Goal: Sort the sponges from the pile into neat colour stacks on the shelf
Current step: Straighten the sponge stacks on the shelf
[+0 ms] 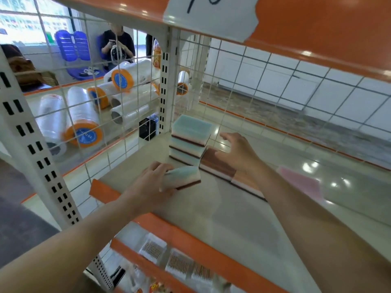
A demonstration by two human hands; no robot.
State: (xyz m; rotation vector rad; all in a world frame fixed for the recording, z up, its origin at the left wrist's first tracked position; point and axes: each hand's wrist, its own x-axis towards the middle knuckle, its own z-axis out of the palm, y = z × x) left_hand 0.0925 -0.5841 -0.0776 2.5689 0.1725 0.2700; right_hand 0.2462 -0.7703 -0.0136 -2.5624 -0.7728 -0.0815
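Note:
A stack of three teal sponges with white and brown layers stands at the back left of the cream shelf. My left hand grips another teal sponge just in front of that stack, low over the shelf. An orange-brown sponge lies right of the stack, with a second one beside it under my forearm. My right hand hovers over the orange-brown sponge with fingers spread, holding nothing. A pink sponge lies flat further right.
White wire mesh walls the shelf on the left and back. An orange shelf hangs overhead. Behind the mesh lie rolls of plastic cups and film. A lower shelf holds small boxes. A person sits in the background.

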